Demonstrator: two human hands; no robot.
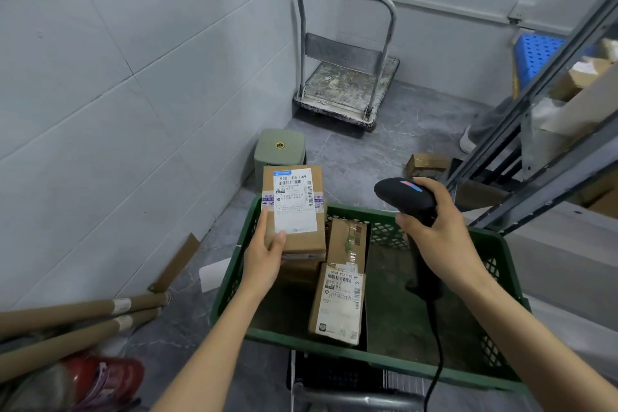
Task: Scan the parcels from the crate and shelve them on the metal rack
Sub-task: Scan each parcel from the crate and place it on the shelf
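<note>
The left hand (264, 254) gripped a parcel (294, 211) by its lower left corner, thumb curled onto the front beside the white label and the fingers hidden behind. The parcel was held upright above the far left corner of the crate (334, 349), label facing the camera. It covered part of the crate's far rim and the lower front of a green stool (279, 150) on the floor behind.

The right hand (441, 231) was clamped round the handle of a scanner (404, 197), whose black head pointed left toward the parcel, the two apart. The scanner's cable (434, 344) hung down across the crate's right half to the bottom of the view.

Two more boxes lay inside the crate: a labelled box (337, 301) near the middle and a plain box (347, 241) just behind it, touching.

The rack (551, 179) stood at the right, close to the right hand, with cartons on its shelves and a blue bin (535, 53) behind its upright. A small carton (426, 164) lay on the floor beside its foot. A trolley (344, 77) stood in the far corner against the wall. Tubes (83, 314) lay at the lower left, with a cardboard strip (177, 264) leaning on the wall near them.
</note>
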